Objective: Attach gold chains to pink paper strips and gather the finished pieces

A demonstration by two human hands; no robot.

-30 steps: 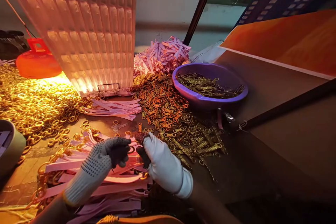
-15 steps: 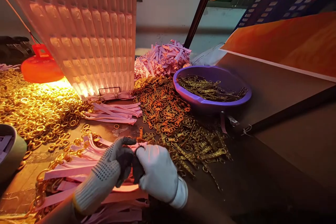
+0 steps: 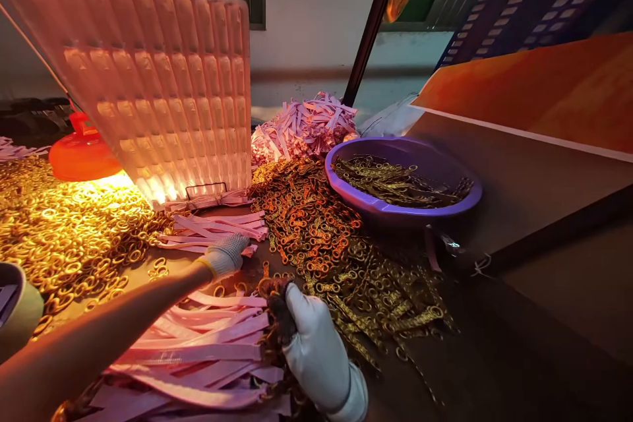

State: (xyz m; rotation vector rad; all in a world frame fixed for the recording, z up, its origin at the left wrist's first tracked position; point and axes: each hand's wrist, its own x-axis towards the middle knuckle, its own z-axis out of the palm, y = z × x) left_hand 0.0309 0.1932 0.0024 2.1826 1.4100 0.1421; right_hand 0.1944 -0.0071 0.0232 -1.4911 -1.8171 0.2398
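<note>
My left hand (image 3: 225, 256), in a knitted glove with dots, stretches forward to the near edge of a small bunch of pink strips (image 3: 208, 229). Its fingertips are hidden, so I cannot see whether it grips a strip. My right hand (image 3: 316, 346), in a white glove with dark-stained fingers, is closed in a pinch; what lies between thumb and fingers is too dark to name. Beneath and left of it spreads a larger layer of pink strips (image 3: 198, 343). Gold-coloured chain pieces with ring ends (image 3: 316, 231) lie heaped just beyond the right hand.
Loose gold rings (image 3: 74, 237) cover the left side under a lit red lamp (image 3: 82, 151). A ribbed translucent panel (image 3: 178, 92) leans behind. A purple basin (image 3: 405, 208) holds more chain pieces. A pink strip pile (image 3: 306, 122) lies at the back, a round container (image 3: 24, 310) at left.
My left hand has left the right hand and moved forward to the small bunch of pink strips. My right hand has shifted slightly right and down, still closed. The view has tilted up.
</note>
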